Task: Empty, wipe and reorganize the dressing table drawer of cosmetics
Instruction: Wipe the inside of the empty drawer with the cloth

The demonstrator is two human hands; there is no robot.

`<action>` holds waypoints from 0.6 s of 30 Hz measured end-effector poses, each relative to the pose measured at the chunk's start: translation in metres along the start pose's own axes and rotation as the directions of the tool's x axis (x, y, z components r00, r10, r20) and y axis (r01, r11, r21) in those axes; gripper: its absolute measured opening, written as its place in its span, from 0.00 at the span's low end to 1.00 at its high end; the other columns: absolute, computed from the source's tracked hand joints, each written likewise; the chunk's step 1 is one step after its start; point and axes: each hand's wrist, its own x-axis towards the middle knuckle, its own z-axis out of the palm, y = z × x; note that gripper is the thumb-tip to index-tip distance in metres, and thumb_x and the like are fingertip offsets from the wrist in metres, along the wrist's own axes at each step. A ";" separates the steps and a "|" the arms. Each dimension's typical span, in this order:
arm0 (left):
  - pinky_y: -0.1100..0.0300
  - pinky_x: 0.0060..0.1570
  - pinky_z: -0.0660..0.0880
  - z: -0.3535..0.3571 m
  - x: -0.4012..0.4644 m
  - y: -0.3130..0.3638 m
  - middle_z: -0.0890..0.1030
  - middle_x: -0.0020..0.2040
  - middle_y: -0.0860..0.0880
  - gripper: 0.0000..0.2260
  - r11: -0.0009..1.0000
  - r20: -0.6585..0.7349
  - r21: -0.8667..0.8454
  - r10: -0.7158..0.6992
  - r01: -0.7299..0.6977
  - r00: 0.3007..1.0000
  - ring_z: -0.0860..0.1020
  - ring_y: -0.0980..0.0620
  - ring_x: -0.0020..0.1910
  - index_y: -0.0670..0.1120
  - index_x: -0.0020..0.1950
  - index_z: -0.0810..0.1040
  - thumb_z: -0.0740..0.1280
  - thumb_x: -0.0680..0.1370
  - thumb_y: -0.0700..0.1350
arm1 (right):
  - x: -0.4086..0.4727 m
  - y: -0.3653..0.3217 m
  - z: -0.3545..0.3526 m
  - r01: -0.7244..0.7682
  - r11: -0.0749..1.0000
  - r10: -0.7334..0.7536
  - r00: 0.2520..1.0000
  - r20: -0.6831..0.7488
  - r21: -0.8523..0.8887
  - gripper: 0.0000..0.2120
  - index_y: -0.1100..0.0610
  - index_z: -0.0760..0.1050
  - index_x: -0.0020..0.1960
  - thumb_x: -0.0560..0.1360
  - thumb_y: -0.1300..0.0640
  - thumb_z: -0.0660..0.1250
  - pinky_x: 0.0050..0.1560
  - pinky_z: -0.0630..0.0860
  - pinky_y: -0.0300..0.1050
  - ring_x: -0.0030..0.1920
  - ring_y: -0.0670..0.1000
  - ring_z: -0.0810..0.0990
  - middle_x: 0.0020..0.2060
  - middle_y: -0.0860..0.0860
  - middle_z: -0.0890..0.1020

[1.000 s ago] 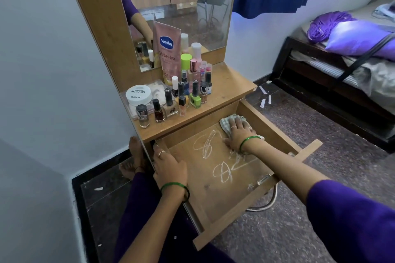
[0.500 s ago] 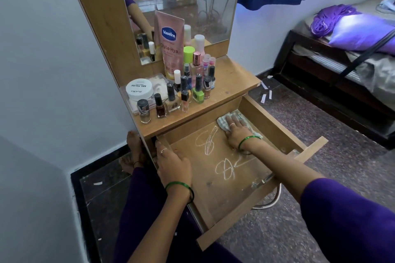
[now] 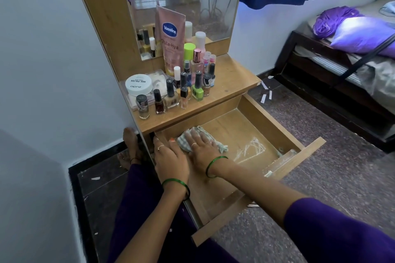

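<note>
Head view: the right hand (image 3: 201, 147) lies flat, fingers straight, pressing a checked cloth (image 3: 192, 136) onto the floor of the open drawer (image 3: 267, 121) at its back-left corner. The left hand (image 3: 171, 156) rests on the drawer's left edge, fingers relaxed, holding nothing. White smears (image 3: 250, 147) mark the drawer floor. Nail polish bottles (image 3: 171, 97) and a Vaseline tube (image 3: 171, 38) stand on the bench (image 3: 233, 79) above.

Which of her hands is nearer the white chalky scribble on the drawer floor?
Right. The right hand presses the checked cloth on the drawer floor, with the white chalky scribble just to its right. The left hand rests on the wooden drawer's left edge, farther away.
</note>
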 end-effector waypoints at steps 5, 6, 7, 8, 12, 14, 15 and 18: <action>0.45 0.51 0.77 -0.001 -0.002 0.000 0.76 0.60 0.42 0.23 0.999 -0.012 -0.041 0.023 -0.023 1.000 0.77 0.45 0.55 0.43 0.71 0.62 0.51 0.80 0.54 | 0.000 -0.011 0.006 0.103 0.993 -0.101 0.994 0.043 -0.052 0.33 0.48 0.39 0.77 0.80 0.50 0.55 0.74 0.44 0.58 0.76 0.55 0.40 0.77 0.48 0.39; 0.45 0.51 0.77 -0.001 -0.002 -0.001 0.77 0.59 0.43 0.23 0.998 -0.016 -0.049 0.030 -0.031 0.999 0.78 0.45 0.54 0.44 0.70 0.63 0.51 0.80 0.55 | -0.001 -0.013 0.005 0.118 0.990 -0.114 0.992 0.060 -0.071 0.34 0.49 0.38 0.77 0.80 0.50 0.56 0.74 0.45 0.59 0.76 0.56 0.40 0.77 0.49 0.39; 0.45 0.51 0.77 -0.001 -0.001 0.000 0.77 0.58 0.43 0.22 0.998 -0.020 -0.054 0.033 -0.034 0.999 0.78 0.46 0.54 0.45 0.69 0.63 0.51 0.80 0.56 | -0.001 -0.014 0.004 0.129 0.988 -0.123 0.990 0.074 -0.086 0.34 0.49 0.37 0.77 0.80 0.50 0.56 0.74 0.45 0.59 0.76 0.56 0.40 0.77 0.49 0.39; 0.45 0.51 0.77 -0.001 -0.001 -0.001 0.77 0.58 0.44 0.22 0.998 -0.024 -0.056 0.038 -0.040 0.999 0.78 0.46 0.54 0.45 0.69 0.63 0.51 0.80 0.56 | -0.002 -0.015 0.004 0.141 0.985 -0.133 0.988 0.082 -0.098 0.34 0.49 0.37 0.77 0.80 0.50 0.56 0.74 0.45 0.59 0.76 0.56 0.40 0.77 0.50 0.39; 0.47 0.50 0.78 -0.001 -0.002 0.001 0.78 0.56 0.44 0.20 0.998 -0.022 -0.055 0.039 -0.040 0.999 0.78 0.47 0.52 0.45 0.69 0.64 0.52 0.81 0.53 | -0.005 -0.016 0.002 0.204 0.965 -0.191 0.977 0.094 -0.162 0.34 0.51 0.38 0.77 0.80 0.51 0.57 0.74 0.45 0.59 0.76 0.56 0.41 0.77 0.50 0.40; 0.47 0.50 0.78 -0.002 -0.002 0.002 0.78 0.57 0.44 0.21 0.998 -0.025 -0.043 0.034 -0.035 0.999 0.78 0.47 0.52 0.45 0.69 0.64 0.51 0.80 0.55 | -0.004 -0.015 0.000 0.230 0.956 -0.214 0.971 0.107 -0.181 0.33 0.51 0.39 0.77 0.80 0.52 0.56 0.74 0.45 0.58 0.76 0.56 0.41 0.77 0.50 0.40; 0.47 0.49 0.78 -0.002 -0.002 0.003 0.78 0.57 0.44 0.23 0.999 -0.030 -0.038 0.032 -0.033 0.999 0.78 0.47 0.52 0.45 0.69 0.64 0.50 0.79 0.57 | -0.005 -0.014 0.000 0.244 0.950 -0.225 0.967 0.115 -0.193 0.33 0.51 0.39 0.77 0.80 0.53 0.56 0.75 0.45 0.58 0.77 0.56 0.41 0.77 0.50 0.40; 0.45 0.47 0.78 -0.002 -0.003 0.003 0.78 0.55 0.44 0.27 0.999 -0.039 -0.035 0.038 -0.040 0.999 0.79 0.46 0.50 0.45 0.67 0.65 0.47 0.76 0.61 | -0.011 -0.011 -0.004 0.279 0.940 -0.254 0.956 0.145 -0.195 0.31 0.52 0.40 0.77 0.81 0.53 0.54 0.75 0.44 0.57 0.77 0.55 0.41 0.77 0.50 0.40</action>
